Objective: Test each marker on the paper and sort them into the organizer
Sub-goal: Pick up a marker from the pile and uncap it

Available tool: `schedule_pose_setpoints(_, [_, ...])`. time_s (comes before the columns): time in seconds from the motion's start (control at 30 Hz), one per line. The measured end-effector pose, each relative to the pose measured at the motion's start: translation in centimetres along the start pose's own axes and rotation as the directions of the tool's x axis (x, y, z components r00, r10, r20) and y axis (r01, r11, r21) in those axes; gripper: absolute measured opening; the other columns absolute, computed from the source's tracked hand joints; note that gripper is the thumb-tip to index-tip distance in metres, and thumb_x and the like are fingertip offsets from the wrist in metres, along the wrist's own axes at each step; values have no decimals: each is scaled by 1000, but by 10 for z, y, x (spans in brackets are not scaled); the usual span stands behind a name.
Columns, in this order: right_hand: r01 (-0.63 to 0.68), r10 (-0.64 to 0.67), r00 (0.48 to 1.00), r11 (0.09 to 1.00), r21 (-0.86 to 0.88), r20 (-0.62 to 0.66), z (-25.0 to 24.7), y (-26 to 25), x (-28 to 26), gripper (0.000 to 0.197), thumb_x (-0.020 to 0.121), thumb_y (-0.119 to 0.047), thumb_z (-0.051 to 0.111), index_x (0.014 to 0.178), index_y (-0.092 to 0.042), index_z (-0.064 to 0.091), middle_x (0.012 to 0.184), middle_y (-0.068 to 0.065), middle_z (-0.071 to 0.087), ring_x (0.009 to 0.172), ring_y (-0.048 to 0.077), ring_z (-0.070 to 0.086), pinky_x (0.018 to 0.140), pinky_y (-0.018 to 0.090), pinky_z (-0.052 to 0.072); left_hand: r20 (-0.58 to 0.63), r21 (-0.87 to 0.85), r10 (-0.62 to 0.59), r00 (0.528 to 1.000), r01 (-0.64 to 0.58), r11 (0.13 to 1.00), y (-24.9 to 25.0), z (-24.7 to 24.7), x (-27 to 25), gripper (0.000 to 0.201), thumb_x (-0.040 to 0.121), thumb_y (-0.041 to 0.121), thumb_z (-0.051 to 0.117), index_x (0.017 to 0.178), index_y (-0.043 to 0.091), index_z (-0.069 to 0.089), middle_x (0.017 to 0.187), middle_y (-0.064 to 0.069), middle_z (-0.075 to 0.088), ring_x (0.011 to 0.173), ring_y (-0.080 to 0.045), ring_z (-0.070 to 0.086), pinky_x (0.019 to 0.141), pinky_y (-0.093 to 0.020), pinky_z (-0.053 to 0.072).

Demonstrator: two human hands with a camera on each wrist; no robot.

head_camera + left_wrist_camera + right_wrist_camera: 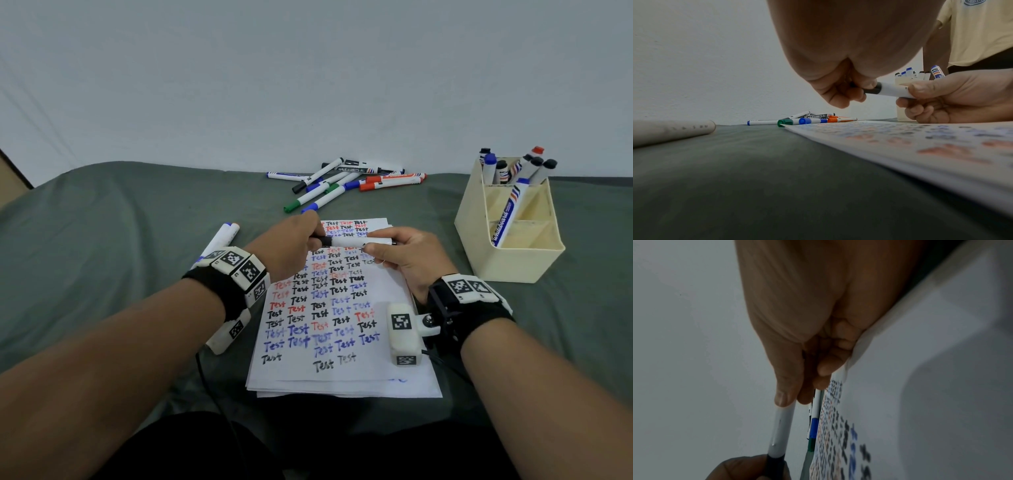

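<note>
A white marker with a black cap [354, 242] [891, 89] [780, 431] is held level over the top of the paper [342, 377]. My left hand [294, 245] [844, 91] [748, 467] grips its black cap [872, 90]. My right hand [400, 253] [953, 95] [795, 353] pinches the white barrel. The paper is covered with rows of "Test" in black, red and blue. A cream organizer [479, 246] [904, 116] stands at the right, several markers upright in its back compartment and one blue marker [508, 214] leaning in the front.
A pile of markers [346, 183] [803, 120] lies on the grey-green cloth [102, 240] near the wall behind the paper. One white marker [219, 240] [670, 131] lies alone left of my left wrist. The wall is close behind.
</note>
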State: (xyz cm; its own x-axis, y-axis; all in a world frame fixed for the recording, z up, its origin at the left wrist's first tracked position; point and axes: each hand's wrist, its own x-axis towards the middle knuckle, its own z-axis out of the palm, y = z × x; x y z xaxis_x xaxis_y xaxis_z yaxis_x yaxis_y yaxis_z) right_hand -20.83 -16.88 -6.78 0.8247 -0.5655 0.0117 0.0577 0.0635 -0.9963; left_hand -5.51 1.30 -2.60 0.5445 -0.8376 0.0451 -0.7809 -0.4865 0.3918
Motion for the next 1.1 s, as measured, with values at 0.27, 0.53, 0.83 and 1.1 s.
schedule_pose_setpoints(0.27, [-5,5,1000,999,-39,3,1,-1,-1,20,72,-10,90,83,-25,83,74,5,75,63,13,64,60,21,52,-7,10,-3,1000,3,1000,1,1,-1,8,103,14,52,102,21,51,87,7,54,74,-11,49,61,-27,36])
schedule_pose_setpoints(0.53, [-3,3,1000,999,-52,9,1,-2,-1,23,74,-7,88,91,-19,79,74,5,75,62,10,64,61,19,53,13,42,-17,1000,17,999,2,1,-1,11,102,11,50,101,21,52,86,6,55,74,-16,51,60,-28,37])
schedule_pose_setpoints(0.83, [-7,10,998,999,38,-60,-3,8,3,16,77,-14,87,90,-18,79,87,9,78,67,12,65,66,23,56,-39,-41,49,998,-50,998,-6,-4,4,31,93,51,63,119,37,54,114,13,62,88,2,56,74,-25,43])
schedule_pose_setpoints(1.1, [-33,45,993,993,116,-106,-5,9,5,17,80,-8,84,94,-15,77,92,16,77,72,17,69,69,23,56,242,226,-144,960,89,970,-21,-7,19,124,66,83,64,160,31,2,168,0,4,154,-24,9,122,-49,21])
